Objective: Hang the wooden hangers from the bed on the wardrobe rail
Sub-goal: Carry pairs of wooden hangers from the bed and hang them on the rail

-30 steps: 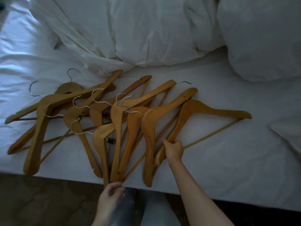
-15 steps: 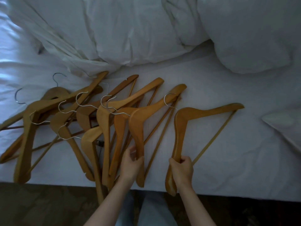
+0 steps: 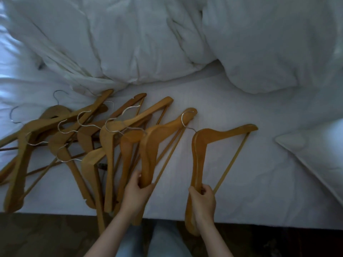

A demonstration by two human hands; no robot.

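Several wooden hangers with metal hooks lie in an overlapping pile (image 3: 61,138) on the white bed sheet (image 3: 241,182). My right hand (image 3: 203,203) grips the lower arm of the rightmost hanger (image 3: 215,135), which lies apart from the pile with its end past the bed edge. My left hand (image 3: 136,193) grips the lower arm of the neighbouring hanger (image 3: 157,138) at the pile's right side. The wardrobe rail is out of view.
A rumpled white duvet (image 3: 139,43) fills the far side of the bed. One pillow (image 3: 269,47) sits at the back right, another pillow (image 3: 319,154) at the right edge. Dark floor (image 3: 46,236) runs along the near bed edge, with my legs between my arms.
My right hand has drawn the rightmost hanger to the right and toward me, away from the pile. My left hand rose from below the bed edge and took hold of the neighbouring hanger.
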